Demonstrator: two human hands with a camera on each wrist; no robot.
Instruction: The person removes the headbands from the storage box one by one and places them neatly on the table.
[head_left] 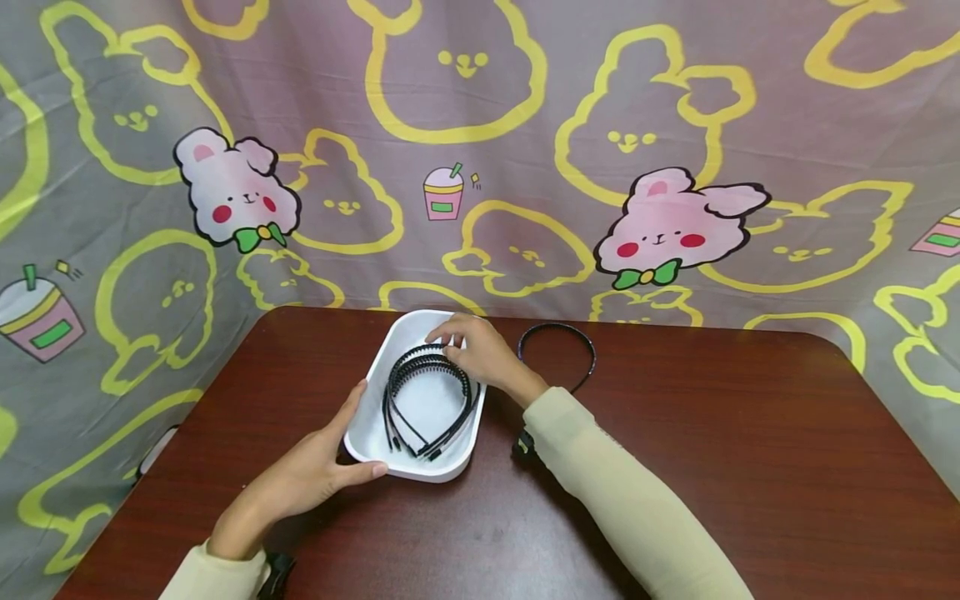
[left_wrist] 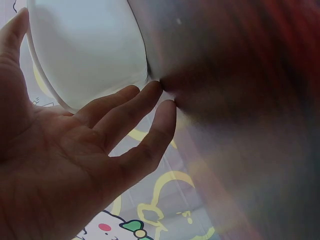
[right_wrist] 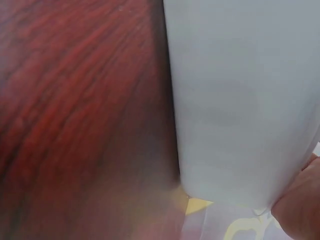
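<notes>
A white plastic tray stands on the table, with several black headbands nested inside it, some with toothed inner edges. My left hand is spread around the tray's near left corner. Its thumb lies at the near rim and its extended fingers touch the outer wall. Over the far right part of the tray, my right hand has curled fingers and thumb at the top of a headband, seemingly pinching it. The right wrist view shows mostly the tray's outer wall, with part of the hand at the edge.
Right of the tray, another dark headband lies on the brown wooden table. A patterned cloth with bunny drawings hangs behind the table and along its sides.
</notes>
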